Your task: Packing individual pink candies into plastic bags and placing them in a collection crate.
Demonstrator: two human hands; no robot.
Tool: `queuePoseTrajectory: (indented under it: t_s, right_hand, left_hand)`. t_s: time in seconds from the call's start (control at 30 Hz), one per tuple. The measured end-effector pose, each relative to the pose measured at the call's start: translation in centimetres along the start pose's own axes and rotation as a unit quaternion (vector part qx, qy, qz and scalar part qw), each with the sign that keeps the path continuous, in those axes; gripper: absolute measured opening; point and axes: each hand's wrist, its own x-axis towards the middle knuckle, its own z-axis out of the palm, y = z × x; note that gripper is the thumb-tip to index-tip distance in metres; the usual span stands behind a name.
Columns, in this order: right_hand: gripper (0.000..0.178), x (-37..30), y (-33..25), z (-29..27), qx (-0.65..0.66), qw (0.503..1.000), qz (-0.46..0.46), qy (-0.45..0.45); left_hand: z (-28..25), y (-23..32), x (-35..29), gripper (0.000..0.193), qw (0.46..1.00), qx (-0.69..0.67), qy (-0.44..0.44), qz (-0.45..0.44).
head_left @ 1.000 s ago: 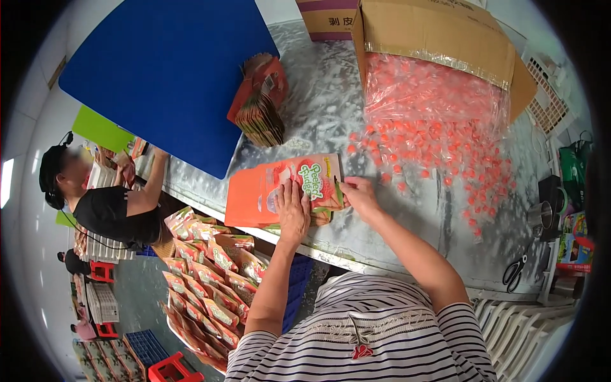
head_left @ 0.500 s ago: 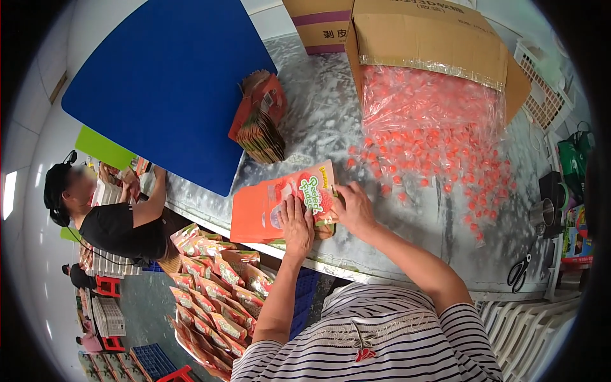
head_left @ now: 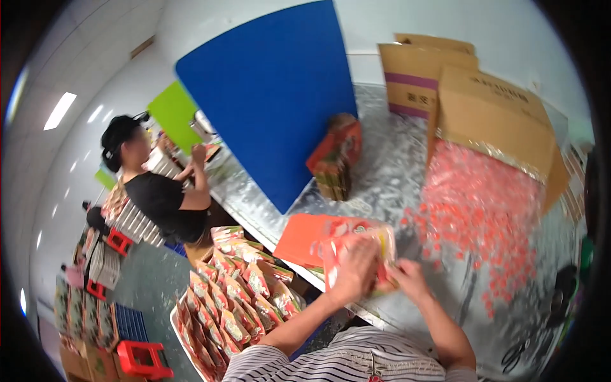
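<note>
A red candy pouch point(head_left: 336, 249) is tilted up off the near table edge between my two hands. My left hand point(head_left: 358, 270) lies across its front with the fingers curled over it, blurred by motion. At the pouch's right edge, my right hand point(head_left: 412, 280) pinches the side. Beneath it lie more flat pouches; the plain orange-red end of one point(head_left: 298, 239) sticks out to the left. Farther back on the table stands a bundle of pouches point(head_left: 334, 162).
Wrapped red candies point(head_left: 484, 254) spill from a lined cardboard box point(head_left: 493, 105) at right. A blue board point(head_left: 273, 83) stands at back left. Below the table's left edge, a white crate point(head_left: 184, 334) holds several filled pouches. A co-worker point(head_left: 165, 197) stands beyond. Scissors point(head_left: 515, 355) lie lower right.
My view has swung up and left. One pouch has been lifted off the pouches beneath, and my left hand has gone from lying flat to curling over it.
</note>
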Motion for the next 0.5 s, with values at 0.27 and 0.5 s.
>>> queuePoseTrajectory:
  t_s: [0.27,0.5]
  right_hand:
    - [0.018,-7.8,0.5,-2.0,-0.006,1.0,0.011,-0.024]
    - [0.037,-10.4,1.0,-1.4,-0.076,0.996,-0.035,0.028]
  left_hand:
    - [-2.2,5.6,-0.7,0.047,0.969,-0.019,-0.155,0.191]
    - [-3.2,7.3,-1.1,0.028,0.938,0.002,-0.275,0.211]
